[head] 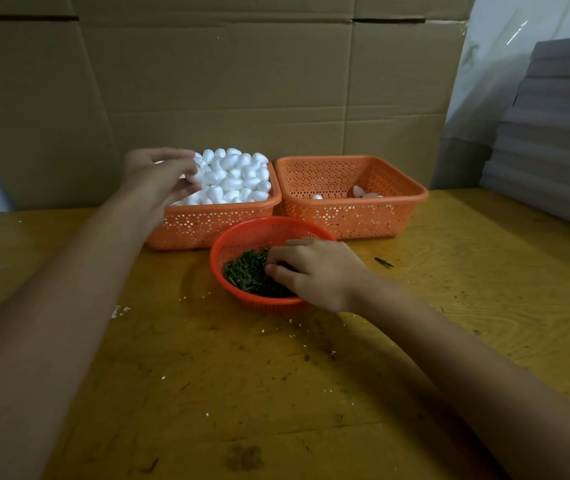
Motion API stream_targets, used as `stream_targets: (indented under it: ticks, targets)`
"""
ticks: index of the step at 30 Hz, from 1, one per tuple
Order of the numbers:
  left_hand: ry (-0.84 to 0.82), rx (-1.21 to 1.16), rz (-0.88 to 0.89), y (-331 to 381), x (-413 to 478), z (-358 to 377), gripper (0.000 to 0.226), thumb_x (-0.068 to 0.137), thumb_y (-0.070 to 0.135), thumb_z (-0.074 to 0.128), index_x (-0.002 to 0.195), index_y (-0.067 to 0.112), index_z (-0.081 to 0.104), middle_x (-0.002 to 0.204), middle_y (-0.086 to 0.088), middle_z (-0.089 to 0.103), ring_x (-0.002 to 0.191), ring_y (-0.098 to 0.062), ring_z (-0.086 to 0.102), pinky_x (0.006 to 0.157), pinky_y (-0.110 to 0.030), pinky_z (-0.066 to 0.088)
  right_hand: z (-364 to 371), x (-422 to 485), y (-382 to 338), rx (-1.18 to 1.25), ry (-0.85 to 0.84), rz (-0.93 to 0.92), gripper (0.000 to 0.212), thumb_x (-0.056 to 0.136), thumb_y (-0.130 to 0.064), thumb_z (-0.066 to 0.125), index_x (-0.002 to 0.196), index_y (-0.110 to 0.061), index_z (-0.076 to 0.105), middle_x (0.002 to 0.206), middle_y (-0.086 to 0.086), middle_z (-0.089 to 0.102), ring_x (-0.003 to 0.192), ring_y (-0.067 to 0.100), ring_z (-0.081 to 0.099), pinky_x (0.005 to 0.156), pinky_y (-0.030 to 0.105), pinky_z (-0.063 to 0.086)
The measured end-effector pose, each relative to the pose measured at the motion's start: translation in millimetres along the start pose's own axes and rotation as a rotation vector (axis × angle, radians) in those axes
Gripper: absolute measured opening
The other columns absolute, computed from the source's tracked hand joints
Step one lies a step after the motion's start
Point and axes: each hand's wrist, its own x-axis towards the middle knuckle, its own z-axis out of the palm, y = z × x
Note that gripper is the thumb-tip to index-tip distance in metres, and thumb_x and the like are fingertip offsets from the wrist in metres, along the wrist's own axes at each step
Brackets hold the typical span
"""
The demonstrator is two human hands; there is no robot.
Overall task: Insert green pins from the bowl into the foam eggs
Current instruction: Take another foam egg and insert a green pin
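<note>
Green pins (247, 275), thin and dark, lie heaped in a round red plastic mesh bowl (228, 237) at the middle of a scuffed yellow wooden table (276, 393), within easy reach of both arms. The person's right hand (314, 271) digs curled fingertips into the heap; whether a pin is already pinched cannot be told. One stray dark pin (384, 262) lies on the table to the right. Just behind the bowl stand two orange perforated plastic baskets side by side. The left basket (207, 223) is piled with white foam eggs (238, 174), where the left hand (158, 174) closes thumb and fingers round one blurred egg (196, 176), probably the next to be pinned. The right basket (345, 216) holds only a few eggs (366, 192), apparently finished ones. Brown cardboard sheets (224, 81) wall off the back.
</note>
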Motion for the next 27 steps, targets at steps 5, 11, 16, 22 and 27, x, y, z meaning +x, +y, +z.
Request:
stream_targets:
  ticks: [5, 11, 16, 22, 27]
  targets:
    - [-0.129, -0.418, -0.157, -6.5, -44.6, -9.2, 0.015, 0.092, -0.009, 0.062, 0.105, -0.003, 0.068, 0.114, -0.02, 0.072, 0.112, -0.035, 0.074, 0.077, -0.028, 0.063, 1.2, 0.0, 0.5, 0.0, 0.012, -0.01, 0.03, 0.108, -0.044, 0.041, 0.116, -0.028, 0.065, 0.112, -0.006, 0.065, 0.107, 0.018, 0.058, 0.072, 0.033, 0.035]
    - [-0.208, -0.533, -0.236, -33.4, -95.7, -30.1, 0.016, 0.075, 0.0, 0.073, 0.089, 0.004, 0.078, 0.108, -0.016, 0.079, 0.109, -0.031, 0.076, 0.078, -0.026, 0.063, 0.7, 0.2, -1.5, -0.006, 0.033, -0.01, 0.029, 0.108, -0.043, 0.042, 0.116, -0.028, 0.066, 0.115, -0.006, 0.066, 0.11, 0.018, 0.058, 0.072, 0.032, 0.032]
    - [-0.208, -0.496, -0.117, -39.5, -103.3, -30.2, 0.017, 0.071, -0.003, 0.074, 0.077, 0.01, 0.084, 0.107, -0.016, 0.08, 0.109, -0.03, 0.076, 0.081, -0.028, 0.063, 2.0, -1.0, -3.8, -0.024, 0.067, -0.019, 0.029, 0.108, -0.04, 0.041, 0.114, -0.026, 0.066, 0.11, -0.004, 0.066, 0.106, 0.019, 0.059, 0.071, 0.032, 0.032]
    - [-0.287, -0.52, -0.066, -49.5, -97.0, -45.2, 0.027, 0.084, 0.001, 0.073, 0.105, 0.014, 0.081, 0.12, -0.018, 0.076, 0.114, -0.03, 0.074, 0.088, -0.029, 0.062, 9.8, -2.5, -9.5, -0.033, 0.208, -0.092, 0.029, 0.109, -0.038, 0.039, 0.111, -0.02, 0.062, 0.098, -0.001, 0.061, 0.096, 0.023, 0.055, 0.078, 0.041, 0.042]
    - [-0.246, -0.509, -0.079, -52.5, -98.3, -44.2, 0.029, 0.082, 0.004, 0.072, 0.107, 0.016, 0.079, 0.118, -0.01, 0.077, 0.113, -0.021, 0.074, 0.089, -0.028, 0.061, 8.7, -2.0, -12.3, 0.123, 0.417, -0.121, 0.038, 0.111, -0.04, 0.036, 0.096, -0.016, 0.06, 0.088, -0.002, 0.058, 0.085, 0.019, 0.052, 0.078, 0.041, 0.043]
